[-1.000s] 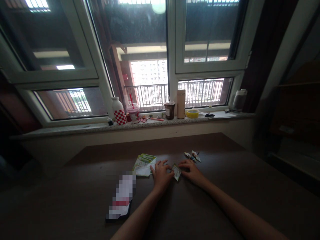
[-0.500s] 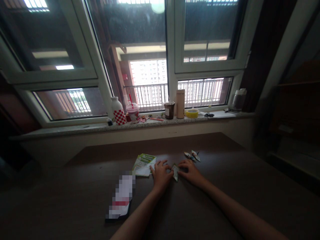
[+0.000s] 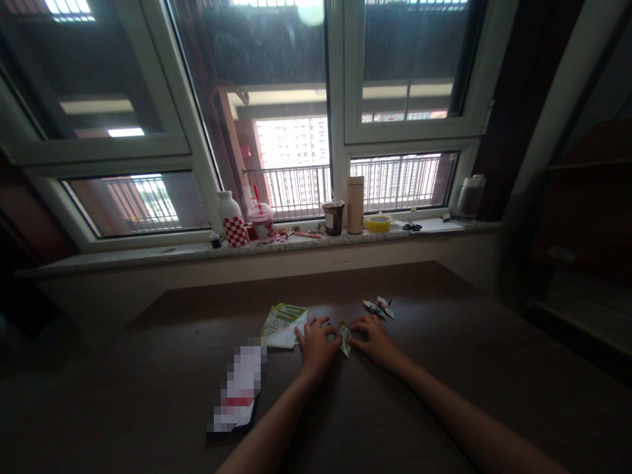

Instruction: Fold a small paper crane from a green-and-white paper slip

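A small pale-green printed piece of folded paper (image 3: 345,343), pointed at its lower end, is pinched between my hands on the brown table (image 3: 409,408). My left hand (image 3: 317,349) has its thumb and forefinger at the paper's left edge, its other fingers bent over the green-and-white printed papers (image 3: 283,327). At the right edge, my right hand (image 3: 374,341) holds the paper with thumb and forefinger. Just beyond it lie several small folded paper pieces (image 3: 379,307) with pointed ends. Fingertip contact is partly hidden.
A blurred phone-like object (image 3: 237,388) with a dark edge lies left of my forearm. Along the windowsill (image 3: 296,241) stand a checkered bottle (image 3: 233,220), a pink drink cup (image 3: 261,224), a dark cup (image 3: 334,217), a beige flask (image 3: 355,205), yellow tape (image 3: 378,225) and scissors (image 3: 411,227).
My right hand has shifted slightly left, closing in on the folded paper, which now looks narrower and a little turned. My left hand stays nearly in place.
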Demonstrator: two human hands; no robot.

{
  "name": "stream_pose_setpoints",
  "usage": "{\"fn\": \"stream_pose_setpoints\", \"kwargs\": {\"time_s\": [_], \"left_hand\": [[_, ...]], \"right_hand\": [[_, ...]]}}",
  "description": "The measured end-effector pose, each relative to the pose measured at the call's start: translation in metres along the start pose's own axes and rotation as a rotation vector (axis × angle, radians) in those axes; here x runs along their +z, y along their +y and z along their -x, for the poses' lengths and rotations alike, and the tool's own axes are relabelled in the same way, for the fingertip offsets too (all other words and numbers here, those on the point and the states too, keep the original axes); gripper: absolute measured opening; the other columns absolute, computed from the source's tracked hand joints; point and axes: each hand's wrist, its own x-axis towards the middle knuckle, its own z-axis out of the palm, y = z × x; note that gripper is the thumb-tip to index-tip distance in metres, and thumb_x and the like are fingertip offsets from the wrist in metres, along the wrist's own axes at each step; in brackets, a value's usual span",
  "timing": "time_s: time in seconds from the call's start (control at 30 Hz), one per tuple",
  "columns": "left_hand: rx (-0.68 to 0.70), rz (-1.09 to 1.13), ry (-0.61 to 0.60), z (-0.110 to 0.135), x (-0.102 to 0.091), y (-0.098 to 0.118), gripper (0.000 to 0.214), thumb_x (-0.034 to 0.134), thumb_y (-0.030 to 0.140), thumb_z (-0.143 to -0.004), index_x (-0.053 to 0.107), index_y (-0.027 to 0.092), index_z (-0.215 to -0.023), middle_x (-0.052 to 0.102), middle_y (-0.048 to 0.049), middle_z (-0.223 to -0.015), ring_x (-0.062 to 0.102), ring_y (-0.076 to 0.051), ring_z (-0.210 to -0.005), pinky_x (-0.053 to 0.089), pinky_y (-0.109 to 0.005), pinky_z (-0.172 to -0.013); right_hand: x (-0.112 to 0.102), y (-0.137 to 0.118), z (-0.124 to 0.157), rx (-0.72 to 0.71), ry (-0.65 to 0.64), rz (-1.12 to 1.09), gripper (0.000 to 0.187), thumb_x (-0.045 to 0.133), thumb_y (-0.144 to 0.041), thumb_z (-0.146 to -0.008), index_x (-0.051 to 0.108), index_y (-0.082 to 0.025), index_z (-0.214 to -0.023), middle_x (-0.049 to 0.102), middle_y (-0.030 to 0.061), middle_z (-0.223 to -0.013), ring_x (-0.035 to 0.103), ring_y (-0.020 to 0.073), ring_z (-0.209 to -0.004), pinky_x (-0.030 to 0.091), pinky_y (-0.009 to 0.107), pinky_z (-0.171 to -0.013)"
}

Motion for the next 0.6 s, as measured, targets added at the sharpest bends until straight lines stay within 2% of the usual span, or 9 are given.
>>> {"fn": "stream_pose_setpoints", "kwargs": {"time_s": [0.3, 0.5, 0.6], "left_hand": [[-0.007, 0.008, -0.016, -0.0002, -0.0019, -0.0005, 0.017, 0.062, 0.036, -0.080, 0.078, 0.031, -0.087, 0.063, -0.0001, -0.133, 0.039, -0.030, -0.137, 0.005, -0.066, -0.118], [0.031, -0.038, -0.111, 0.0016, -0.0054, -0.0035, 0.033, 0.067, 0.050, -0.075, 0.076, 0.033, -0.102, 0.057, -0.0016, -0.142, 0.032, -0.033, -0.142, 0.001, -0.067, -0.118], [0.042, -0.059, -0.141, 0.0018, -0.0065, -0.0045, 0.041, 0.070, 0.051, -0.071, 0.074, 0.034, -0.108, 0.054, -0.0024, -0.144, 0.029, -0.034, -0.143, 0.000, -0.067, -0.117]], "right_hand": [[-0.0012, -0.0064, 0.0003, 0.012, 0.002, 0.040, 0.021, 0.075, -0.032, -0.077, 0.072, -0.021, -0.094, 0.065, 0.0067, -0.107, 0.052, 0.0249, -0.110, 0.038, 0.037, -0.099], [0.0002, -0.0041, -0.0023, 0.053, 0.027, 0.014, 0.016, 0.075, -0.032, -0.077, 0.070, -0.020, -0.086, 0.065, 0.0060, -0.101, 0.053, 0.0247, -0.107, 0.039, 0.036, -0.096], [0.0018, -0.0018, -0.0038, 0.070, 0.039, 0.011, 0.015, 0.076, -0.029, -0.075, 0.070, -0.020, -0.085, 0.064, 0.0062, -0.101, 0.053, 0.0248, -0.108, 0.040, 0.036, -0.096]]}}
